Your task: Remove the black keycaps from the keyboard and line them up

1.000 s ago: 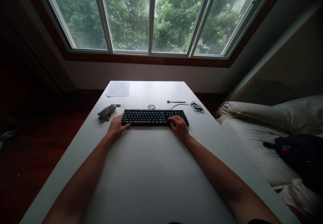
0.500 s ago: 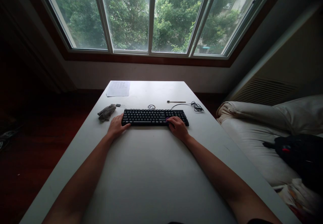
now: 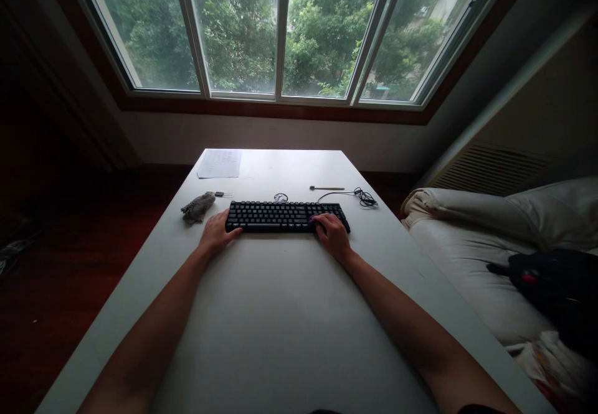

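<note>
A black keyboard lies flat on the white table. My left hand grips its left end, the thumb along the front edge and the fingers behind. Over the keys near the right end is my right hand, with its fingers bent together round a small purple thing. Most of that thing is hidden by the fingers, so its kind cannot be made out. Just left of my left hand rests a grey, fluffy bundle, perhaps a cloth or duster.
Behind the keyboard lie a coiled black cable, a thin brush-like stick, a small wire tool and a small dark-ended item. A paper sheet is at the far left. A pale sofa stands on the right.
My right hand has shifted slightly to the right over the keys with the purple thing. My left hand stays at the keyboard's left end.
</note>
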Available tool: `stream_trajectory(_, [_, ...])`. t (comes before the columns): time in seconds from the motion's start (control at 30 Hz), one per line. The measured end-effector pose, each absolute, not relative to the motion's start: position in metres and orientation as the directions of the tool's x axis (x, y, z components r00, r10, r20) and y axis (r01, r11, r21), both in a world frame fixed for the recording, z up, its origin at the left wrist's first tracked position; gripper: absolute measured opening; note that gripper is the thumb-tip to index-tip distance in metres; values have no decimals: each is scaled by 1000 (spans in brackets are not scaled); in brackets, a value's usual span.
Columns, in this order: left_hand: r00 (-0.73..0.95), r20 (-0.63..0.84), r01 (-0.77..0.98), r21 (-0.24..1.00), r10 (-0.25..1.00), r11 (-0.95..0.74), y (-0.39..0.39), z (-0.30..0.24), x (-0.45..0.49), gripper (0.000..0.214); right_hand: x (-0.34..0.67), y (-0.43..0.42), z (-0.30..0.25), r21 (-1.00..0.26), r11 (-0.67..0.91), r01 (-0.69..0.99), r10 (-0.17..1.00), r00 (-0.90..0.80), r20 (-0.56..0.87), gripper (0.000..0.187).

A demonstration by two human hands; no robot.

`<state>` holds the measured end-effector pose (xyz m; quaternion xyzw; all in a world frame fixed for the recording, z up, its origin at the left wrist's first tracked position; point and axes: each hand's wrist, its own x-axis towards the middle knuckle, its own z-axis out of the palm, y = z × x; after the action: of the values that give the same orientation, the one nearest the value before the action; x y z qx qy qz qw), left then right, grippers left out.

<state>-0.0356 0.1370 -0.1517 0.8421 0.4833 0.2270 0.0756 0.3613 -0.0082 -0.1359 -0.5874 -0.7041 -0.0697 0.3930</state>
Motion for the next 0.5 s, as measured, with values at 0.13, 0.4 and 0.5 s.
stream_trajectory(0.13, [425, 311, 781, 348, 850, -518, 137, -151, -35, 80, 363, -8, -137, -364, 246, 898, 776, 42, 629, 28])
stream_trajectory(0.4, [423, 320, 779, 350, 848, -521, 138, -154, -36, 81, 363, -7, -136, -405, 215, 889, 779, 93, 620, 27])
stream_trajectory(0.5, [424, 318, 780, 349, 848, -520, 139, -155, -36, 82, 366, -6, -138, -445, 203, 872, 772, 137, 621, 28])
